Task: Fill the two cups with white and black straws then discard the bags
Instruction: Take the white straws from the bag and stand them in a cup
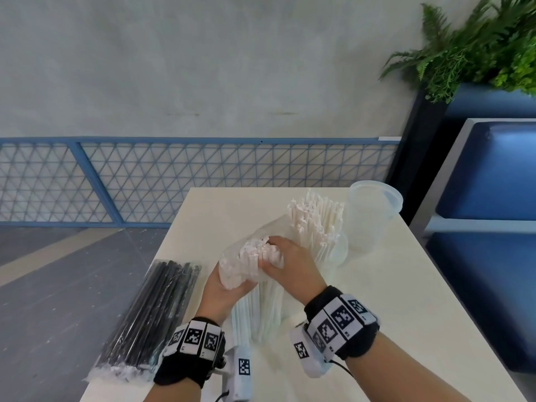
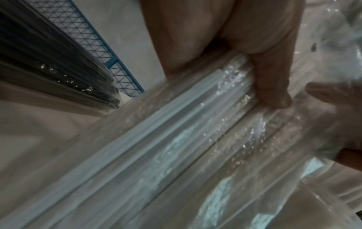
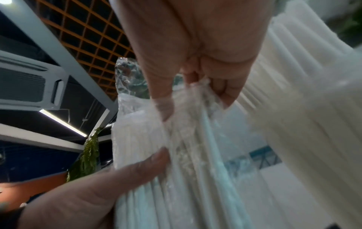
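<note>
A clear bag of white straws [image 1: 255, 288] stands tilted on the table [image 1: 406, 300]. My left hand [image 1: 224, 285] grips it from the left, fingers curled round the plastic [image 2: 270, 86]. My right hand [image 1: 285, 264] pinches a bunch of white straw tops [image 3: 188, 108] at the bag's open mouth. Behind, a clear cup [image 1: 333, 250] holds several white straws [image 1: 316, 219]. A second, empty clear cup [image 1: 372, 210] stands at the back right. A sealed bag of black straws [image 1: 153, 311] lies at the table's left edge.
The table's left edge runs just under the black straw bag, with grey floor [image 1: 58, 285] beyond. A blue bench [image 1: 487, 198] stands close on the right, with a fern planter [image 1: 475, 47] above it. A blue mesh fence [image 1: 145, 175] lines the wall.
</note>
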`<state>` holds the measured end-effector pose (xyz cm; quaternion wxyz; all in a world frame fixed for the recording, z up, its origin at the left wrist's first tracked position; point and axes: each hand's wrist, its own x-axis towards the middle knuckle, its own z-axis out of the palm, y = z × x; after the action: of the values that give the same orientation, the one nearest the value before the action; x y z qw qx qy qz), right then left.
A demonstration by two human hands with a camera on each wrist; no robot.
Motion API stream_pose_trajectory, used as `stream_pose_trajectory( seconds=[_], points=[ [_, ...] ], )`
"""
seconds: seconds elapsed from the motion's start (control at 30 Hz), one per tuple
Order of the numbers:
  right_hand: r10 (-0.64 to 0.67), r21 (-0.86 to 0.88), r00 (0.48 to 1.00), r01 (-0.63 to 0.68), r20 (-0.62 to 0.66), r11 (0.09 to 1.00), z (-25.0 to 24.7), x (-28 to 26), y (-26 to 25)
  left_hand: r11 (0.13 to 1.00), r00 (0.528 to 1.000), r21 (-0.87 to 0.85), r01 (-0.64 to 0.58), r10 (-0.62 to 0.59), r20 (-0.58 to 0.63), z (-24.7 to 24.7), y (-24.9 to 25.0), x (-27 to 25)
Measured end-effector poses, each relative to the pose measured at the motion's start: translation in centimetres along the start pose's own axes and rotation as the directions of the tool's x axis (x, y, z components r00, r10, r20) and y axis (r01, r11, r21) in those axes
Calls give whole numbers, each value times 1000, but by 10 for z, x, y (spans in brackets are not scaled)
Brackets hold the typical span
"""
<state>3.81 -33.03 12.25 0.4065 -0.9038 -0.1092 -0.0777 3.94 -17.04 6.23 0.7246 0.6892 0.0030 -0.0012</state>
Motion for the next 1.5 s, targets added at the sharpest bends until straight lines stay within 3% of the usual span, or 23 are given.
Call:
stream_pose_trajectory(
  seconds=[0.13, 0.23, 0.33, 0.47, 0.6, 0.77, 0.87, 1.13, 1.2, 1.3, 1.37, 1.5],
  points=[
    [-8, 47, 998, 5, 69, 999, 6, -3, 4, 1000, 999, -27, -12, 14, 42, -1, 3, -1],
    [80, 198, 987, -107, 143, 974, 14, -1, 13, 999, 997, -40, -2, 5, 74, -2, 2, -1],
    [146, 320, 984, -173, 106, 931, 21, -1, 19, 1000, 996, -23, 8, -6, 94, 2, 1, 1],
    [172, 350, 985, -154, -21, 924, 28, -6, 17, 999, 997, 24, 23, -24, 73, 3, -1, 5],
    [263, 454, 964, -212, -50, 865, 32, -6, 20, 999, 999, 37, 26, -28, 43, 2, -2, 6],
    [215, 526, 967, -114, -136, 843, 10, 1, 5, 997, 999, 74, 37, -37, 6, 2, -3, 9],
    [187, 621, 968, -43, -168, 782, -8, 5, -4, 995, 999, 98, 35, -34, -4, 4, -3, 10],
    [251, 728, 904, 90, -345, 679, -43, 20, -14, 989, 999, 142, 42, -39, -21, 7, -3, 10],
    [276, 767, 915, 56, -296, 639, -46, 20, -10, 988, 999, 150, 45, -41, -29, 8, -2, 10],
    [267, 679, 951, -92, -158, 728, -31, 12, 3, 989, 997, 136, 55, -48, -54, 7, -1, 11],
    [301, 645, 946, -157, -119, 748, -18, 7, 13, 989, 998, 138, 53, -46, -52, 7, 2, 10],
    [367, 743, 918, -140, -150, 654, -17, 9, 14, 989, 999, 145, 25, -21, -28, 11, 6, 6]
  ],
)
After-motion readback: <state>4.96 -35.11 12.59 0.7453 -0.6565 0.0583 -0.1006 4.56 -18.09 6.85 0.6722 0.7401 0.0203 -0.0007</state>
